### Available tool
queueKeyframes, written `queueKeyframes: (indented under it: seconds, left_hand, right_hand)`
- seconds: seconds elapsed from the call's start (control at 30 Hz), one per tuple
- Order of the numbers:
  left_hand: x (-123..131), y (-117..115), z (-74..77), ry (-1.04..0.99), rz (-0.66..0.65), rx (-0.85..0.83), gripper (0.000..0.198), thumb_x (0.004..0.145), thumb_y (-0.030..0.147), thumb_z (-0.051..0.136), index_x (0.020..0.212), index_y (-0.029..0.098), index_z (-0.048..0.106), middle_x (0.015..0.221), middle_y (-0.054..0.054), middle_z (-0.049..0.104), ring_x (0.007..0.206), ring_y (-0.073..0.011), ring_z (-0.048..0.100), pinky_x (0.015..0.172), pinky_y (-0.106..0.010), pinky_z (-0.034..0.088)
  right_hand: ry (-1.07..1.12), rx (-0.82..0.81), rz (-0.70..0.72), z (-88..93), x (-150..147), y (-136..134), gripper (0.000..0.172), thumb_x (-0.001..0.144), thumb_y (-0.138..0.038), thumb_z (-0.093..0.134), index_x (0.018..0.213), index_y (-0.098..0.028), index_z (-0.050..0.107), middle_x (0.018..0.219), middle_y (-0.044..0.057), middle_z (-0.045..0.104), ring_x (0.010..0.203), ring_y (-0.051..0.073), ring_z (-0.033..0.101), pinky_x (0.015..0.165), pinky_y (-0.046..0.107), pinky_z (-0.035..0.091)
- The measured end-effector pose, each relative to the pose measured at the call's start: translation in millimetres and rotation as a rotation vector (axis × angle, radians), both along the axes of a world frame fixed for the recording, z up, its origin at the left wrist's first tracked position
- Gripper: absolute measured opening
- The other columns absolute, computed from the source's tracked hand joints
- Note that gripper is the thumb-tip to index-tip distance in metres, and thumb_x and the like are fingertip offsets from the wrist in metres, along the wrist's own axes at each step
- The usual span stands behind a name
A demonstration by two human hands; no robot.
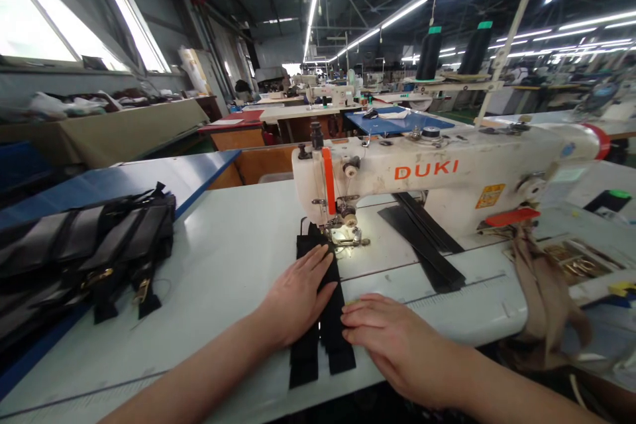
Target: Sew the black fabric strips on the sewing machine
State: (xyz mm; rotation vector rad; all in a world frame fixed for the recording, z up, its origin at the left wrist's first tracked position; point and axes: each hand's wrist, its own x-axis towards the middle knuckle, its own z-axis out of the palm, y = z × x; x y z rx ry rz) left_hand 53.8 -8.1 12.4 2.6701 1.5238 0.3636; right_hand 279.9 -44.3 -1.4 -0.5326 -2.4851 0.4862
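A black webbing strap (324, 338) lies on the sewing table (223, 258) and runs up under the presser foot (348, 235) of a white DUKI sewing machine (437, 175). My left hand (297, 297) lies flat on the strap, fingers stretched toward the needle. My right hand (392, 338) rests palm down beside the strap's right edge, fingertips touching it, fingers together and flat.
A pile of black and grey strapped pieces (84, 248) sits at the table's left. More black strips (422, 238) lie under the machine arm. Beige fabric (544, 291) hangs at the right. Two thread cones (430, 53) stand on a rack behind. Other workstations fill the background.
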Motion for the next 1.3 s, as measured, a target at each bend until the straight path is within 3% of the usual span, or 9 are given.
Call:
queueKeyframes:
  seconds: [0.23, 0.4, 0.57, 0.83, 1.03, 1.17, 1.3]
  left_hand:
    - [-5.2, -13.0, -2.8, 0.137, -0.034, -0.008, 0.062, 0.094, 0.048, 0.048, 0.143, 0.010, 0.043, 0.152, -0.018, 0.035, 0.140, -0.0293, 0.034, 0.111, -0.047, 0.036]
    - [-5.7, -13.6, -7.3, 0.221, -0.043, 0.075, 0.065, 0.096, 0.052, 0.043, 0.144, 0.009, 0.040, 0.151, -0.018, 0.035, 0.139, -0.0287, 0.036, 0.109, -0.045, 0.038]
    - [-6.7, -14.1, -7.5, 0.231, -0.065, 0.129, 0.066, 0.096, 0.054, 0.040, 0.143, 0.008, 0.042, 0.150, -0.019, 0.037, 0.137, -0.0299, 0.039, 0.107, -0.046, 0.042]
    - [-7.5, -13.3, -10.0, 0.244, -0.085, 0.180, 0.063, 0.096, 0.050, 0.043, 0.141, 0.006, 0.045, 0.147, -0.021, 0.041, 0.135, -0.0301, 0.042, 0.105, -0.046, 0.044]
    - [-9.2, -14.7, -12.2, 0.212, -0.085, 0.166, 0.063, 0.096, 0.050, 0.043, 0.142, 0.008, 0.043, 0.149, -0.021, 0.039, 0.136, -0.0305, 0.041, 0.105, -0.046, 0.044]
    - [-12.2, -12.3, -12.8, 0.132, -0.073, 0.125, 0.058, 0.096, 0.047, 0.046, 0.143, 0.013, 0.043, 0.150, -0.016, 0.040, 0.136, -0.0289, 0.041, 0.107, -0.046, 0.043]
    - [-13.0, -0.9, -14.6, 0.054, -0.019, 0.144, 0.043, 0.099, 0.037, 0.041, 0.136, 0.019, 0.052, 0.142, -0.009, 0.054, 0.130, -0.0240, 0.051, 0.107, -0.040, 0.044]
  right_hand:
    - [-0.041, 0.061, 0.003, -0.8, 7.6, -4.0, 0.037, 0.090, -0.005, 0.041, 0.120, -0.013, 0.061, 0.123, 0.010, 0.063, 0.119, 0.019, 0.053, 0.110, 0.036, 0.037]
    - [0.010, 0.188, -0.048, -8.8, 14.4, -17.0, 0.032, 0.093, -0.008, 0.038, 0.114, -0.010, 0.062, 0.103, 0.012, 0.066, 0.103, 0.022, 0.056, 0.095, 0.034, 0.049]
    - [0.087, 0.316, -0.070, -23.8, 18.9, -21.6, 0.025, 0.097, -0.010, 0.040, 0.107, -0.010, 0.064, 0.094, 0.009, 0.066, 0.095, 0.021, 0.057, 0.088, 0.031, 0.052]
    - [0.165, 0.332, -0.113, -23.4, 0.2, -13.4, 0.017, 0.091, -0.010, 0.048, 0.094, -0.008, 0.064, 0.087, 0.009, 0.066, 0.087, 0.021, 0.058, 0.083, 0.030, 0.053]
    - [0.216, 0.416, -0.135, -23.4, -15.0, -5.0, 0.018, 0.093, -0.021, 0.051, 0.091, -0.010, 0.065, 0.093, 0.009, 0.069, 0.094, 0.021, 0.060, 0.093, 0.030, 0.049]
    - [0.279, 0.499, -0.122, -26.6, -23.7, 2.9, 0.021, 0.095, -0.016, 0.046, 0.089, -0.013, 0.066, 0.085, 0.004, 0.071, 0.085, 0.016, 0.062, 0.092, 0.027, 0.048]
    - [0.265, 0.544, -0.106, -31.5, -29.8, 7.2, 0.025, 0.095, -0.008, 0.045, 0.081, -0.014, 0.065, 0.075, 0.002, 0.070, 0.078, 0.014, 0.062, 0.083, 0.025, 0.050]
